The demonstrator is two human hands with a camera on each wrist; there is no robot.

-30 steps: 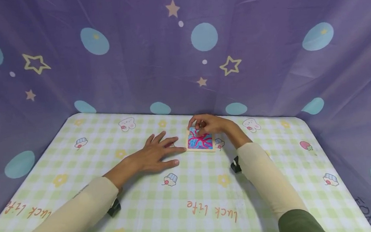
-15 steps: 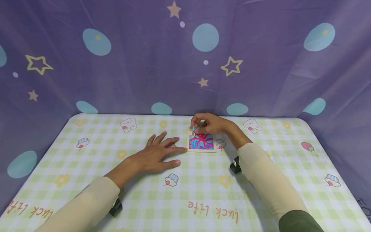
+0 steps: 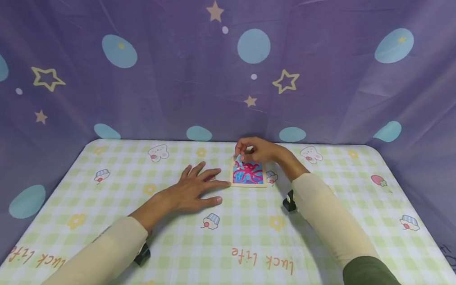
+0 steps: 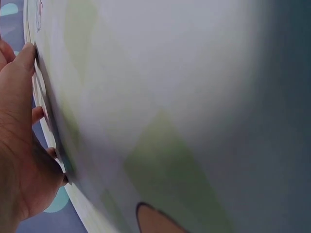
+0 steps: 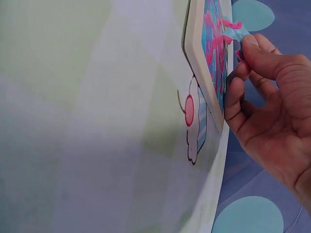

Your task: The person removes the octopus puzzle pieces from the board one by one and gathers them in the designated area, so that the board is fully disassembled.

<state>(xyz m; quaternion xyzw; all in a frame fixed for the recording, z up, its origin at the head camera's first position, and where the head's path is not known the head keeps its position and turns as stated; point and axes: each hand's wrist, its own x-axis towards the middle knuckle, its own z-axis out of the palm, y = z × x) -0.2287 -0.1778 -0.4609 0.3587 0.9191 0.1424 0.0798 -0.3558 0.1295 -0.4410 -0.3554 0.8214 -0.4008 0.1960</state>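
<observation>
A small square jigsaw puzzle (image 3: pixel 248 177) in a pale wooden frame lies towards the back of the table, its picture a pink octopus on blue. Between thumb and fingertips my right hand (image 3: pixel 258 150) pinches a light-blue and pink puzzle piece (image 5: pixel 235 32). That piece stands tilted at the board's far left corner; whether its lower edge touches the board is hard to tell. My left hand (image 3: pixel 193 190) rests on the cloth with fingers spread, one fingertip at the frame's near left corner. In the left wrist view, the left hand's fingers (image 4: pixel 26 60) lie along the table surface.
A green-and-white checked cloth (image 3: pixel 181 264) with printed cupcakes and flowers covers the table. Just behind the table's far edge hangs a purple curtain (image 3: pixel 189 73) with stars and blue dots. Black wrist-worn devices (image 3: pixel 289 201) sit under both cuffs.
My right hand has risen slightly and drawn a little to the right, uncovering more of the octopus. The pinched piece has turned to show its coloured face. My left hand stays in place.
</observation>
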